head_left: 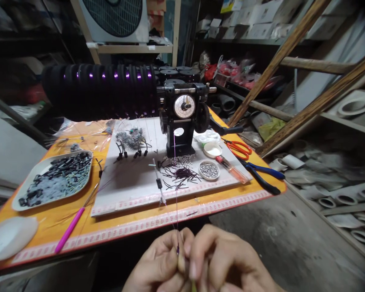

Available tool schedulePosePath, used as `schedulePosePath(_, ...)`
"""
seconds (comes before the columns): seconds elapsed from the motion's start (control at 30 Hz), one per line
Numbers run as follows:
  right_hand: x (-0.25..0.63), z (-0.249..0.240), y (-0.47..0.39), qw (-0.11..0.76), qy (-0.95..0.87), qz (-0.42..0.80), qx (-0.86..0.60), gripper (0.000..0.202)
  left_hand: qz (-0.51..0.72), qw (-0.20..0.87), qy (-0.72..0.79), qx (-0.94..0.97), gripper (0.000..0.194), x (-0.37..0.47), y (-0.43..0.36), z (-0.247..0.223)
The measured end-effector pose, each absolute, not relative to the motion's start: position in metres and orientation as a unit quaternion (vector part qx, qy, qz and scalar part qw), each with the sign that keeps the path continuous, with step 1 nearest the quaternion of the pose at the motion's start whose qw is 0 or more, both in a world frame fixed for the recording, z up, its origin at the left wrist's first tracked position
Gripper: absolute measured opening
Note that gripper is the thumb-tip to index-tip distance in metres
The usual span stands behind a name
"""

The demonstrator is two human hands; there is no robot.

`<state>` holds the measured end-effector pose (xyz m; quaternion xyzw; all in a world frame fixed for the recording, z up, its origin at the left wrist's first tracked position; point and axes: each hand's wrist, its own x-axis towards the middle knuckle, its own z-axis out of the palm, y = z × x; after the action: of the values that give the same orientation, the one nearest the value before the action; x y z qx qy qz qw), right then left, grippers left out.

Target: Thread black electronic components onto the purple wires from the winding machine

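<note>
Both hands are close together below the table's front edge. Fingers of my left hand (161,261) pinch a thin purple line (177,207) where it has a small dark knot or wrap. Right beside it, my right hand (226,259) is closed, its fingertips near the same spot; a small yellow-green bit shows between the hands, and what it grips is hidden. The line runs up toward the black winding machine (180,138) with a round dial. On the white board (124,194) lies a black bead piece (158,183) on a thin strand.
A tray of beads (53,178) and a pink-handled hook (69,229) lie left. On the board are dark short pieces (184,174) and a dish of metal beads (209,170). Orange scissors (241,149) and blue-black pliers (266,174) lie right, near a wooden ladder (280,61).
</note>
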<state>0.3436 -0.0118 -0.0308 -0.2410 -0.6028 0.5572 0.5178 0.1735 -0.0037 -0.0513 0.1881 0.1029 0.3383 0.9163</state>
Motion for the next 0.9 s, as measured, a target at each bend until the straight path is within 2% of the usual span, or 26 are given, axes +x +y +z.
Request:
schedulePosePath(0.1,0.339,-0.031,-0.007,0.507,-0.516,0.663,-0.191,0.035,0.327,0.921,0.092,0.193,0.025,0.175,-0.001,-0.054)
schedulePosePath(0.23,0.349,-0.026,-0.003,0.423,-0.463,0.741,-0.239,0.026,0.334,0.916,0.095,0.202,0.02,0.176,0.004,-0.062)
schedulePosePath(0.37,0.363,-0.016,0.006,0.388,-0.5,0.716,-0.294,0.02,0.33,0.917,0.119,0.188,0.016,0.179,0.008,-0.066)
schedulePosePath(0.47,0.37,-0.012,0.016,0.34,-0.556,0.687,-0.321,0.025,0.313,0.925,0.128,0.175,0.02,0.184,0.01,-0.069)
schedulePosePath(0.6,0.38,-0.012,0.021,0.263,-0.55,0.717,-0.336,0.031,0.307,0.928,0.121,0.171,0.025,0.191,0.011,-0.079)
schedulePosePath(0.77,0.381,-0.012,0.014,0.307,-0.505,0.75,-0.298,0.025,0.327,0.916,0.116,0.198,0.022,0.191,0.008,-0.082)
schedulePosePath(0.9,0.373,-0.007,0.003,0.349,-0.511,0.728,-0.294,0.026,0.374,0.868,0.185,0.268,0.011,0.178,0.002,-0.067)
